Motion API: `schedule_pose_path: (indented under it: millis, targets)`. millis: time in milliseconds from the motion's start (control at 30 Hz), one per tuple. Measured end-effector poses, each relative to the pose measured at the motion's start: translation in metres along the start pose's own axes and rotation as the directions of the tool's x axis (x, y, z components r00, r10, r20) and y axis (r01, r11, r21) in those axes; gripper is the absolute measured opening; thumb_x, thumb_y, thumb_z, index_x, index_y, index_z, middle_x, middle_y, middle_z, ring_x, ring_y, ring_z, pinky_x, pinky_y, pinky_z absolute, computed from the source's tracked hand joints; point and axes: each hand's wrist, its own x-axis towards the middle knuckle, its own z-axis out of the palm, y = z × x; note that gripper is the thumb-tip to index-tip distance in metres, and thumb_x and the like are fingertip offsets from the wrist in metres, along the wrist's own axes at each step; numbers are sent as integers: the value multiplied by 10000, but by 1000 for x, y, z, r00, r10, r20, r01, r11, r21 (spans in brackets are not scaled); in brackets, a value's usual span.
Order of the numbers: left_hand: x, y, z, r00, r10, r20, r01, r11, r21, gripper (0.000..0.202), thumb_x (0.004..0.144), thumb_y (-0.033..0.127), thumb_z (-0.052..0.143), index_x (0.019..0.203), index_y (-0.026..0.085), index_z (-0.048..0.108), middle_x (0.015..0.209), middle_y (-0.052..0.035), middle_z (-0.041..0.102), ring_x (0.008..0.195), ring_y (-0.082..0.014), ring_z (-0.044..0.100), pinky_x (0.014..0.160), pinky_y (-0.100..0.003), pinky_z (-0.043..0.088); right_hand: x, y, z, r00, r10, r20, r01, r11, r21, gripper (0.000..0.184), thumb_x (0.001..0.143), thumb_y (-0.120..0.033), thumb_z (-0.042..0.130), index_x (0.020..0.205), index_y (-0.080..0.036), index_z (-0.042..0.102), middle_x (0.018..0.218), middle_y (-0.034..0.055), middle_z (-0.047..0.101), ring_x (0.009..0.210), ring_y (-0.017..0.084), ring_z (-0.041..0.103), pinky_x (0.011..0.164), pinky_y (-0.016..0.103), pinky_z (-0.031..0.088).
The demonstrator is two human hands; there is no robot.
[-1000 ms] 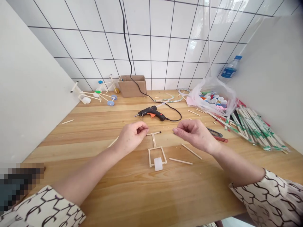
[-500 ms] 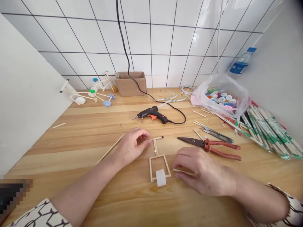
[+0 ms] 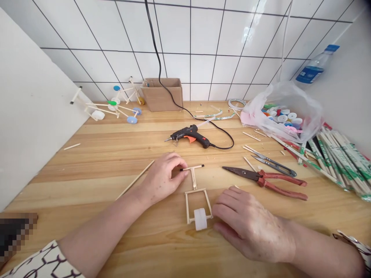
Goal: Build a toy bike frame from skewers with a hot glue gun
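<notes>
A small wooden-stick frame point(image 3: 186, 204) lies on the table, with a T-shaped handlebar tipped in black at its far end. At its near end sits a white bottle-cap wheel point(image 3: 200, 219). My left hand point(image 3: 164, 175) is curled, its thumb and fingertips closed around the left end of the handlebar. Beside the frame's right side, my right hand point(image 3: 249, 224) is closed, with the tip of a thin wooden stick point(image 3: 237, 187) showing above its knuckles; the rest of that stick is hidden. A long stick point(image 3: 135, 180) lies behind my left forearm.
A black glue gun point(image 3: 189, 135) lies beyond my hands. Red-handled pliers point(image 3: 282, 185) and thread snips point(image 3: 274, 165) lie right. Behind are a cardboard box point(image 3: 162, 96), stick-and-cap models point(image 3: 111, 108), a bag of caps point(image 3: 313, 112) and wrapped sticks point(image 3: 342, 158).
The handlebar's black left tip now shows at my left fingers. My right hand has turned over, palm down, and the stick in it no longer shows between thumb and fingers. The view has shifted slightly.
</notes>
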Motion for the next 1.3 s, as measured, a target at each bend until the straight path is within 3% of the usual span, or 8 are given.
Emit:
schedule_pose_path:
  millis: [467, 1300]
  targets:
    - [3, -1, 2, 1000, -15, -10, 15, 999, 48, 70, 816, 201, 547, 766, 192, 595, 823, -33, 592, 809, -184, 539, 746, -320, 437, 4, -2, 7, 998, -9, -65, 10, 1000, 3, 125, 882, -148, 473, 859, -150, 596, 763, 52, 600, 690, 173, 485, 639, 301, 361]
    - [6, 0, 3, 1000, -12, -10, 13, 998, 63, 112, 819, 161, 498, 728, 188, 558, 831, -38, 586, 821, -184, 538, 755, -330, 447, 3, -1, 12, 999, -20, -40, 19, 1000, -21, 144, 853, -79, 470, 823, -156, 588, 740, 43, 581, 679, 169, 487, 649, 290, 371]
